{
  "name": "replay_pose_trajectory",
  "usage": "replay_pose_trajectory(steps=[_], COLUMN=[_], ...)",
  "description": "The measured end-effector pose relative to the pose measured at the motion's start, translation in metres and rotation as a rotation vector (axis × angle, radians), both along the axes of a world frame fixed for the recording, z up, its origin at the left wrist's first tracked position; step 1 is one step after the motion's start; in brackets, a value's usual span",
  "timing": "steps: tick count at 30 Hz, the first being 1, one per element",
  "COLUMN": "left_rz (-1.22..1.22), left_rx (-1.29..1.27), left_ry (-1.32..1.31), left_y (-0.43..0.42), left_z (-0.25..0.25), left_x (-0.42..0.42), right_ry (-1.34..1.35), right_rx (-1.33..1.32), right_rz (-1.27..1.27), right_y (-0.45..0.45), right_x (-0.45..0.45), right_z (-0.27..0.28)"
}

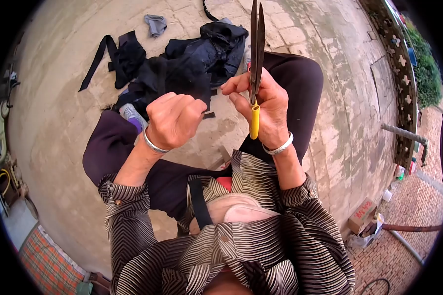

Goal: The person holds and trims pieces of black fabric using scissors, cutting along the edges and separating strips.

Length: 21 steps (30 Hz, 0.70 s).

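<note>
A pair of large scissors (256,73) with a yellow handle points upward in my right hand (268,105), its blades slightly apart. My left hand (172,120) is closed just left of it, knuckles up; whatever its fingers hold is too small or hidden to name. The two hands are apart. Beyond my left hand, a heap of black cloth (177,73) lies on the ground, and small dark scraps (209,115) are between the hands. A light pink cloth piece (241,209) rests on my lap, with a black strap (199,201) beside it.
A grey cloth (155,25) lies on the paved ground beyond the heap. At the right stand a cardboard box (363,215), a plastic bag (366,238) and a pierced low wall (403,83). A plaid cloth (49,260) is at the lower left.
</note>
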<state>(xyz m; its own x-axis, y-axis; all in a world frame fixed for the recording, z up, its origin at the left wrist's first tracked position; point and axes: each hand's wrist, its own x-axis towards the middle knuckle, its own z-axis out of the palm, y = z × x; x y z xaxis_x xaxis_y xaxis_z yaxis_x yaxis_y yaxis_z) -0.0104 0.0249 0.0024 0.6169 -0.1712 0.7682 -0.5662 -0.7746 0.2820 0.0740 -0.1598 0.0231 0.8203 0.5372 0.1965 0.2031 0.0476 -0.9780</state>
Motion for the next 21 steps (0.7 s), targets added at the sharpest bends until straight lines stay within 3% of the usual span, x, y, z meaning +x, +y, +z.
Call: replay_pose_trajectory(steps=[14,21], left_rz=[-0.046,-0.041], left_rx=[-0.034,0.008], left_ry=[0.022,0.025], left_y=[-0.002,-0.002], left_z=[-0.001,0.000], left_x=[0.000,0.001], right_ry=[-0.056,-0.249], right_rx=[-0.172,-0.210], right_rz=[-0.025,-0.083], right_y=[0.009,0.014], right_x=[-0.016,-0.018], right_z=[0.010,0.012])
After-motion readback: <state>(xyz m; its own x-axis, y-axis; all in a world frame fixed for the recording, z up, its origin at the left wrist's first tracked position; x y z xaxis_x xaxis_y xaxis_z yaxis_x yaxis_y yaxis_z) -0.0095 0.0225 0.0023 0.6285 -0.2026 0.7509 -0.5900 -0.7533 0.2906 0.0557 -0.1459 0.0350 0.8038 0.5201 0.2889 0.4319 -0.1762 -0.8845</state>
